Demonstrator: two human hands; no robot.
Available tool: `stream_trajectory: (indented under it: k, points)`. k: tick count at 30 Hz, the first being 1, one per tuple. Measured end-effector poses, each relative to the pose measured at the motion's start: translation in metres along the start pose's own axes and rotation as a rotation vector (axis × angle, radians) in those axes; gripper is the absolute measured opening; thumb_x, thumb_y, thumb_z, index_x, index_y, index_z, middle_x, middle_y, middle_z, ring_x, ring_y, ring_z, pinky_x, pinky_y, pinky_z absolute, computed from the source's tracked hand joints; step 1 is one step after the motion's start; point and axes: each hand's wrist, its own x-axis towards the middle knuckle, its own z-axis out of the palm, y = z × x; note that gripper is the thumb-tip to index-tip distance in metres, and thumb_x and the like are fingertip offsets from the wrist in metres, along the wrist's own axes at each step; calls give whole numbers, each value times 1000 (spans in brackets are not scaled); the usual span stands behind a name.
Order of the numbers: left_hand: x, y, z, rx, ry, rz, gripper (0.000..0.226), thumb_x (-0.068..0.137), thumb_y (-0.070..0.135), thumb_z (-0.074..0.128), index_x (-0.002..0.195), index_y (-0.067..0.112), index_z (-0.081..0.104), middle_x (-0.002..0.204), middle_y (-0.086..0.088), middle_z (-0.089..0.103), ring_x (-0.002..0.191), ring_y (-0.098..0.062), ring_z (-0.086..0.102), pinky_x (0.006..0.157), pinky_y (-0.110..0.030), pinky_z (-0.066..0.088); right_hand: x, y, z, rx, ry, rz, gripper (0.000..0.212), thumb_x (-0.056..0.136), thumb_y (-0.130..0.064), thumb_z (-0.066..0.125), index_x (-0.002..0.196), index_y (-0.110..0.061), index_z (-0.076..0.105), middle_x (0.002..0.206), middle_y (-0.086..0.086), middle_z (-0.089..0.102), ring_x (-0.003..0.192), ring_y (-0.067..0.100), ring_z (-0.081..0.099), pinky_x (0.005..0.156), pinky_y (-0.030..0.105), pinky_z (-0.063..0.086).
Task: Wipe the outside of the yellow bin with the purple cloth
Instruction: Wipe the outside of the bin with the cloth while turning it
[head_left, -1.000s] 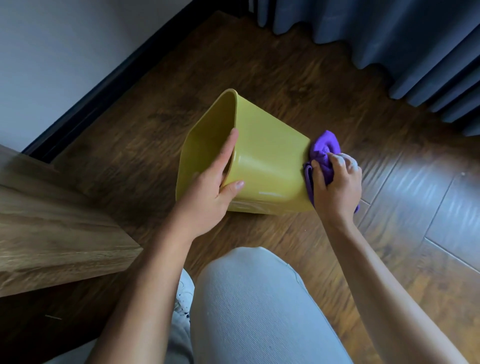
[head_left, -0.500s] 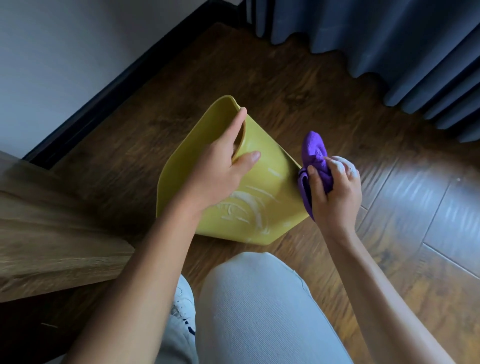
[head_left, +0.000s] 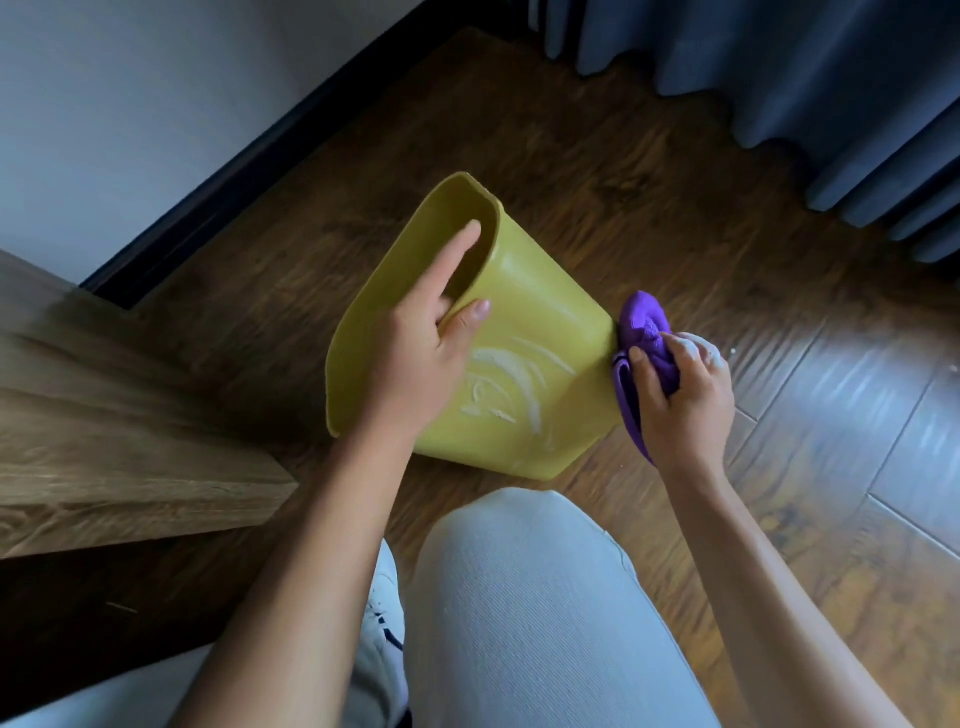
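While the yellow bin (head_left: 524, 332) lies tipped on its side on the wooden floor (head_left: 649, 156), the left hand (head_left: 415, 353) clamps its rim, fingers inside and thumb outside. The right hand (head_left: 685, 400) holds the bunched purple cloth (head_left: 641, 332) tight against the bin's base edge; white smears streak the bin's upper wall.

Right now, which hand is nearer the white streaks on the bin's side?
Left. The left hand grips the yellow bin at its rim, right beside the white streaks. The right hand holds the purple cloth against the bin's base end, farther off.
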Motion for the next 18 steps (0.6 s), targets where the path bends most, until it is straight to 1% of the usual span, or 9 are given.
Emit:
stream_trajectory:
  k: [2,4,6,8,9,11,13,15,18]
  points:
    - [4,6,-1,-8,-106,26,61,105,14,52,157,33,26,74,-18,66,60,-20,59,55,-26,51,0,0,-2,-1,-8,8,41,95,-39,64,118,-5,71,125,14,68,119,34,59,96,25,38]
    - [4,3,-3,-52,-223,8,62,105,14,49,157,38,25,80,-22,68,66,-32,61,65,-42,54,0,-1,-1,-2,-23,28,42,95,-39,63,119,-5,71,124,14,68,118,33,59,94,23,36]
    - [-1,-10,-7,-70,-290,-36,57,105,15,50,154,40,32,104,-1,74,88,-11,69,78,-25,57,-1,-2,-1,3,-34,45,43,95,-41,62,119,-6,71,125,13,68,118,32,59,93,23,36]
    - [-14,-18,-11,-13,-261,-75,56,105,16,49,153,42,34,135,21,56,113,19,53,93,-5,44,-1,-2,-2,35,-22,62,43,95,-42,60,118,-8,71,124,11,67,118,28,58,93,23,37]
    - [-22,-22,-12,4,-228,-93,56,106,16,48,153,43,34,139,27,48,117,25,45,96,-2,39,0,-1,-4,75,-1,90,40,96,-42,60,116,-9,71,122,10,68,117,26,59,93,22,37]
    - [-36,-29,-9,4,-164,-108,56,106,14,47,152,42,34,141,29,44,122,26,40,103,-6,38,3,0,-8,188,63,196,30,98,-39,60,110,-14,71,115,6,68,111,22,62,95,24,42]
    - [-42,-32,-7,13,-117,-104,54,106,15,48,152,38,35,139,30,45,123,24,42,103,-7,39,6,-3,-13,274,97,272,23,99,-40,59,106,-21,70,109,3,69,104,19,64,99,37,50]
    - [-39,-29,-5,32,-117,-97,55,106,17,47,154,38,33,139,29,47,120,22,46,99,-5,40,10,-17,-16,320,100,227,22,99,-42,59,109,-25,71,108,-3,69,104,16,64,98,45,52]
    - [-27,-22,-5,-4,-201,-148,61,107,23,44,156,50,19,154,17,41,127,3,52,103,-16,43,20,-62,-17,360,86,11,26,98,-35,63,111,-15,73,110,-5,69,110,15,62,102,32,47]
